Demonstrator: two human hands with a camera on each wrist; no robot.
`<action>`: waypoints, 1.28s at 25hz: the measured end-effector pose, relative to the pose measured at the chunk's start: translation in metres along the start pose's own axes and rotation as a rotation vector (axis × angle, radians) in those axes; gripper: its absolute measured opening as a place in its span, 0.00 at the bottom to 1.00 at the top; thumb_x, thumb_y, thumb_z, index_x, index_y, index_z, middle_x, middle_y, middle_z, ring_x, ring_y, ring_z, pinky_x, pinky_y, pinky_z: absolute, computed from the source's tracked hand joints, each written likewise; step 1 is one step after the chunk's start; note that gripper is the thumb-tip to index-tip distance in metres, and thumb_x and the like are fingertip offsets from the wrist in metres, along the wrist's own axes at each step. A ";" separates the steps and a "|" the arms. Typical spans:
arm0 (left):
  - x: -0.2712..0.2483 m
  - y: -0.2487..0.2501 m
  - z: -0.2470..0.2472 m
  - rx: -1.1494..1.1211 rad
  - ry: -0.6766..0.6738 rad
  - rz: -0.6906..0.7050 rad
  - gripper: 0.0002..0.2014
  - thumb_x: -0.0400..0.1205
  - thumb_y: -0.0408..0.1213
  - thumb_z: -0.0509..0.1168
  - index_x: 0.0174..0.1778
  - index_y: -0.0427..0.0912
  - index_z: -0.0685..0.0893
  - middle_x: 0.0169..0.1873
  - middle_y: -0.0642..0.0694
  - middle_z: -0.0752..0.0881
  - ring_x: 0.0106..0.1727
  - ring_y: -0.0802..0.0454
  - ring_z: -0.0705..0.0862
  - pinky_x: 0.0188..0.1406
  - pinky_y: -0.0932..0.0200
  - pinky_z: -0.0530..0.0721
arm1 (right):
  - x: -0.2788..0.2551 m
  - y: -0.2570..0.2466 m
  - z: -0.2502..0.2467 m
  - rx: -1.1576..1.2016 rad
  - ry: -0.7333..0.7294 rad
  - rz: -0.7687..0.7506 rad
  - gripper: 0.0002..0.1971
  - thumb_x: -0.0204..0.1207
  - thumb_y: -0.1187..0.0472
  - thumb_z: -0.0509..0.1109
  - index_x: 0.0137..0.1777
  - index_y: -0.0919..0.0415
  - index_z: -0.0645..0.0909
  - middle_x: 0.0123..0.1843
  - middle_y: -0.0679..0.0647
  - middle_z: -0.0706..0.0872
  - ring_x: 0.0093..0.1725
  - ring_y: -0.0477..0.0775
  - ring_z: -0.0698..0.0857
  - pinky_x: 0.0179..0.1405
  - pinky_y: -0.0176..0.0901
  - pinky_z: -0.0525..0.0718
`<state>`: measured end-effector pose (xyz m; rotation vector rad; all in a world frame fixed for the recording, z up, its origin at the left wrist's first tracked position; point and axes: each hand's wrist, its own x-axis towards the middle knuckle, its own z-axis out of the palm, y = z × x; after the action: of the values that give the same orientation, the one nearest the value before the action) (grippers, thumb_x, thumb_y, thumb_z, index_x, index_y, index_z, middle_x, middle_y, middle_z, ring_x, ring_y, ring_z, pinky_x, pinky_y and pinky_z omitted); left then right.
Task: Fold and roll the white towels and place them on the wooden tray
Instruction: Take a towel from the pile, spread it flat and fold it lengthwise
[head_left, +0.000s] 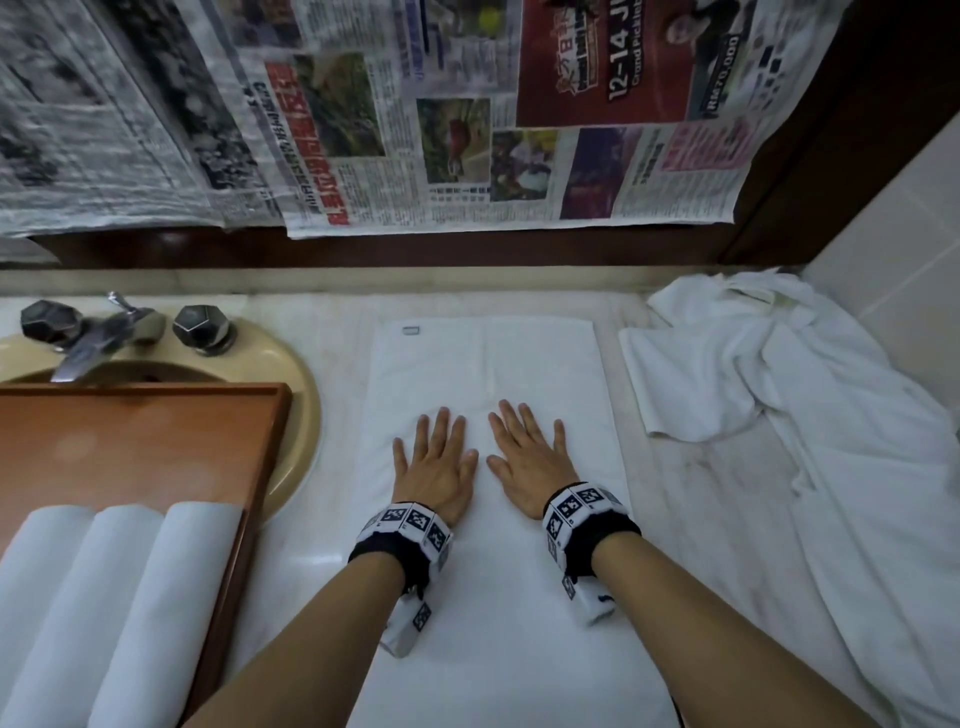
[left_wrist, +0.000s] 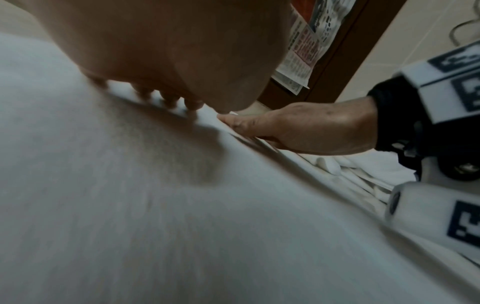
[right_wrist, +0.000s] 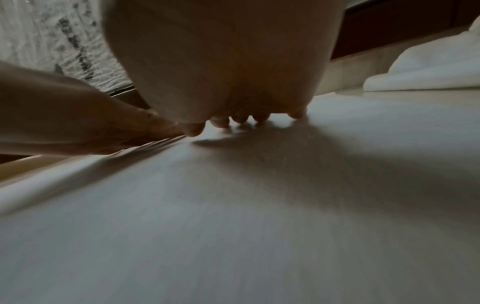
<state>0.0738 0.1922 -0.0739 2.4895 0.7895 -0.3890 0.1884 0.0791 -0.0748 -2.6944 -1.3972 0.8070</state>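
Observation:
A white towel (head_left: 540, 358) lies folded lengthwise on the marble counter, running from the back wall toward me. My left hand (head_left: 435, 457) and right hand (head_left: 527, 456) press flat on its middle, side by side, fingers straight and spread. Both wrist views show the same towel (left_wrist: 130, 205) (right_wrist: 233, 205) under the palms, with fingertips (left_wrist: 193, 106) (right_wrist: 221, 123) touching the cloth. A wooden tray (head_left: 156, 447) sits at the left over the sink, with three rolled white towels (head_left: 119, 597) lying side by side at its near end.
A heap of loose white towels (head_left: 779, 374) covers the counter's right side up to the tiled wall. A beige sink (head_left: 291, 415) with a metal tap (head_left: 93, 338) stands at the back left. Newspaper sheets (head_left: 415, 130) hang on the wall behind.

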 end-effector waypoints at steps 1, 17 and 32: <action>0.009 -0.002 -0.004 0.008 -0.001 -0.001 0.28 0.89 0.54 0.37 0.86 0.53 0.41 0.84 0.53 0.35 0.84 0.51 0.32 0.81 0.39 0.31 | 0.010 0.005 -0.006 0.003 0.002 -0.001 0.30 0.88 0.46 0.43 0.86 0.51 0.38 0.86 0.47 0.31 0.84 0.50 0.33 0.81 0.68 0.35; 0.059 -0.063 -0.035 -0.036 0.065 -0.169 0.33 0.89 0.51 0.49 0.86 0.47 0.39 0.84 0.47 0.35 0.85 0.46 0.35 0.82 0.44 0.38 | 0.117 0.117 -0.120 -0.168 0.194 0.317 0.23 0.77 0.67 0.63 0.73 0.58 0.68 0.71 0.58 0.73 0.71 0.62 0.69 0.66 0.61 0.70; 0.035 0.002 -0.076 -0.526 0.383 0.000 0.11 0.81 0.49 0.69 0.47 0.45 0.88 0.42 0.50 0.89 0.46 0.52 0.86 0.52 0.57 0.82 | 0.066 0.020 -0.190 0.728 0.162 0.138 0.10 0.78 0.71 0.68 0.53 0.56 0.82 0.33 0.60 0.90 0.27 0.51 0.87 0.26 0.38 0.85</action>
<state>0.1117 0.2475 -0.0243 2.0799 0.8986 0.2798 0.3184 0.1612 0.0560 -2.2230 -0.6930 0.8628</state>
